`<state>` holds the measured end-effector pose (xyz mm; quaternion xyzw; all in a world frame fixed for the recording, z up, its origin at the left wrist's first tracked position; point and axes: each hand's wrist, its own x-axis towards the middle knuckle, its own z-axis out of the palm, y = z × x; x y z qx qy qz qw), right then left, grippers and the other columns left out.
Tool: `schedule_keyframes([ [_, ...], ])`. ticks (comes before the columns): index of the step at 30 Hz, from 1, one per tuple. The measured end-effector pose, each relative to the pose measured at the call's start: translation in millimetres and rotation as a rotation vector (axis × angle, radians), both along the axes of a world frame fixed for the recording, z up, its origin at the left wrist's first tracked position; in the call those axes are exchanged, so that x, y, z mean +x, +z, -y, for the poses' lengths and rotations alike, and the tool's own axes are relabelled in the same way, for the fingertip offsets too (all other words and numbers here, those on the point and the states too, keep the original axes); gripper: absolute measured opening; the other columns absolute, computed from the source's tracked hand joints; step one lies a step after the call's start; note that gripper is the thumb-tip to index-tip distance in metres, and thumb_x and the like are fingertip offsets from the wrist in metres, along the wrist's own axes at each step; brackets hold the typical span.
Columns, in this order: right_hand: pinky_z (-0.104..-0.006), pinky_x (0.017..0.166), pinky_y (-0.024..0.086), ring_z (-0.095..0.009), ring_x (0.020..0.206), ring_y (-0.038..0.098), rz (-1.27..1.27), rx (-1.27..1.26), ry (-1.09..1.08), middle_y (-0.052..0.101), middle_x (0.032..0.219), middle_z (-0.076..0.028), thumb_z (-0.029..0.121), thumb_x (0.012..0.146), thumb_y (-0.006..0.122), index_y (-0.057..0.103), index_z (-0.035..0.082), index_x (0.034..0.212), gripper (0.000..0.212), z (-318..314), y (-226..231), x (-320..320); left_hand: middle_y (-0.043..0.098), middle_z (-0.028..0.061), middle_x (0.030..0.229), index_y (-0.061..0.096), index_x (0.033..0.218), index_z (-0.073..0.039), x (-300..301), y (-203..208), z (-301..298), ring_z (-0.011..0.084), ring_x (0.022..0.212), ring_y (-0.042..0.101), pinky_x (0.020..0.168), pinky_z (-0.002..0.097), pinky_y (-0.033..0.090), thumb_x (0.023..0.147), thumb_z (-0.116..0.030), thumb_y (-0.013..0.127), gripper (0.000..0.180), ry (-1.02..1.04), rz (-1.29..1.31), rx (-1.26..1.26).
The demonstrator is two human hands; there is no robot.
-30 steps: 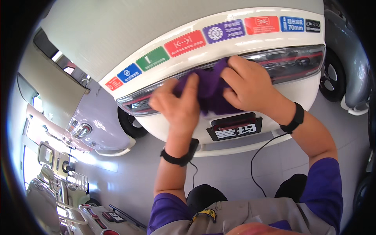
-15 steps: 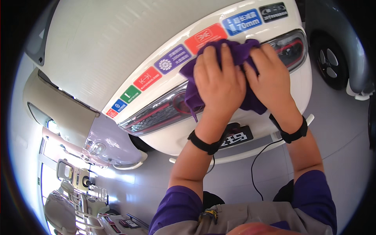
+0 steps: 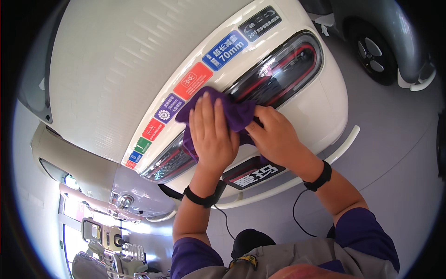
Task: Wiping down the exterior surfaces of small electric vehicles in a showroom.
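A purple cloth (image 3: 235, 113) lies bunched against the cream-white front of a small vehicle (image 3: 325, 104), across the dark lamp strip (image 3: 278, 69) with red lines. My left hand (image 3: 211, 135) presses on the cloth from above, its fingers stretched out flat. At the cloth's right edge, my right hand (image 3: 276, 137) grips a fold between thumb and curled fingers. Stickers in several colours run along the panel above the strip, among them a red sticker (image 3: 193, 80) just beyond my left fingertips. Below my hands sits a black plate (image 3: 253, 172) with white characters.
A white curved bumper bar (image 3: 288, 182) sticks out low in front of the panel. Another dark grey vehicle with a black wheel (image 3: 371, 51) stands at the far right. More vehicles line the left side. Black cables (image 3: 297, 218) hang from my wristbands over the grey floor.
Both hands and the cloth have moved left and down along the lamp strip, uncovering its right part. The view has shifted too, with the panel now further left.
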<state>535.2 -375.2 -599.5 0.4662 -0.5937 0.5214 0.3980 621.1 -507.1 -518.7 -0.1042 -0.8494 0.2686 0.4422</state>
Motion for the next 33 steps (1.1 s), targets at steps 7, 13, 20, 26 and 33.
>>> schedule_keyframes([
  [7, -0.0426, 0.079, 0.050, -0.038, 0.096, 0.058, 0.273, -0.174, -0.048, 0.054, 0.106, -0.018, 0.001, 0.076, 0.069, 0.054, 0.004, 0.122, 0.048, -41.1, 5.7, -28.7, 0.039, 0.0242, 0.148, 0.042, 0.140, 0.003, -75.5, 32.0, -61.6, 0.0381, 0.140, 0.034, 0.115, 0.0495, 0.026, 0.084, -0.018, 0.059, 0.062, -0.097, 0.161, -0.069],
  [13, -0.0412, 0.083, 0.049, -0.041, 0.098, 0.057, 0.375, -0.359, -0.143, 0.051, 0.110, -0.021, 0.001, 0.080, 0.067, 0.052, -0.002, 0.120, 0.043, -58.2, 4.6, -58.5, 0.048, 0.0229, 0.140, 0.051, 0.132, 0.001, -126.8, 41.6, -86.7, 0.0378, 0.133, 0.043, 0.112, 0.0483, 0.032, 0.081, -0.015, 0.062, 0.055, -0.300, 0.157, -0.136],
  [20, -0.0409, 0.080, 0.051, -0.038, 0.097, 0.058, 0.313, -0.294, -0.138, 0.054, 0.107, -0.018, 0.001, 0.077, 0.068, 0.059, 0.001, 0.108, 0.032, -58.3, 3.2, -48.9, 0.043, 0.0253, 0.143, 0.047, 0.138, 0.001, -72.0, 33.6, -66.9, 0.0432, 0.132, 0.042, 0.109, 0.0513, 0.034, 0.083, -0.017, 0.062, 0.060, -0.155, 0.212, -0.122],
  [26, -0.0405, 0.080, 0.051, -0.036, 0.094, 0.059, 0.292, -0.273, -0.066, 0.056, 0.106, -0.016, 0.001, 0.076, 0.067, 0.060, 0.004, 0.108, 0.032, -56.3, 4.5, -42.3, 0.027, 0.0372, 0.148, 0.031, 0.144, 0.010, -59.2, 11.7, -51.7, 0.0518, 0.138, 0.028, 0.112, 0.0577, 0.025, 0.085, -0.024, 0.060, 0.074, -0.009, 0.186, -0.151],
  [33, -0.0437, 0.086, 0.049, -0.041, 0.101, 0.057, 0.386, -0.518, -0.200, 0.057, 0.113, -0.020, 0.001, 0.080, 0.063, 0.050, 0.004, 0.130, 0.052, -72.4, 5.7, -66.7, 0.034, 0.0325, 0.147, 0.037, 0.142, 0.009, -129.7, 28.6, -109.5, 0.0463, 0.141, 0.027, 0.114, 0.0564, 0.021, 0.085, -0.030, 0.057, 0.072, -0.066, 0.149, -0.211],
])
